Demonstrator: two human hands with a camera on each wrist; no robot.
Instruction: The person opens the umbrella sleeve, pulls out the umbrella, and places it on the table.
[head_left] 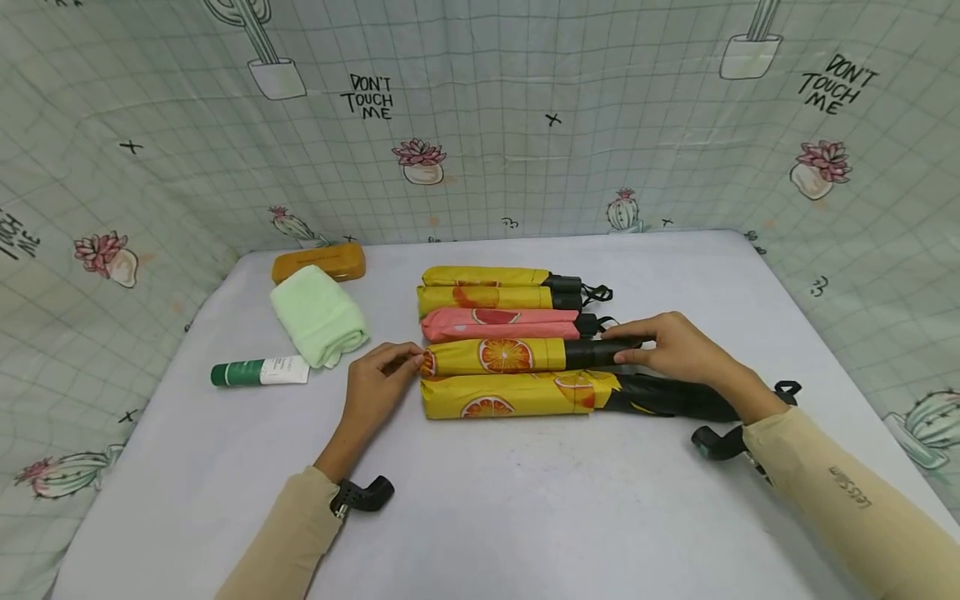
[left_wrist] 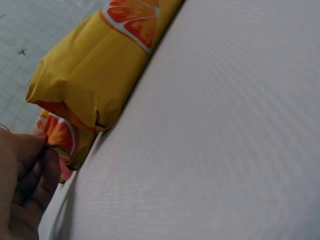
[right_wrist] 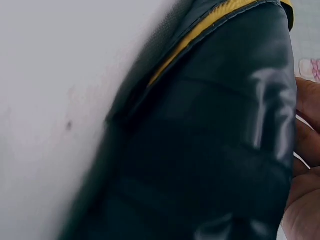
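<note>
Several folded umbrellas lie side by side across the white table. My left hand pinches the left end of a yellow umbrella with orange-slice prints; the left wrist view shows thumb and fingers on its gathered tip. At its other end, the fingers of my right hand hold the black handle. Nearest me lies a longer yellow umbrella whose black part blocks most of the right wrist view. Beyond the held one are a pink umbrella and two yellow umbrellas.
On the left lie a folded light green towel, a brown-orange case and a green and white tube. A patterned curtain hangs behind the table. Black straps circle both wrists.
</note>
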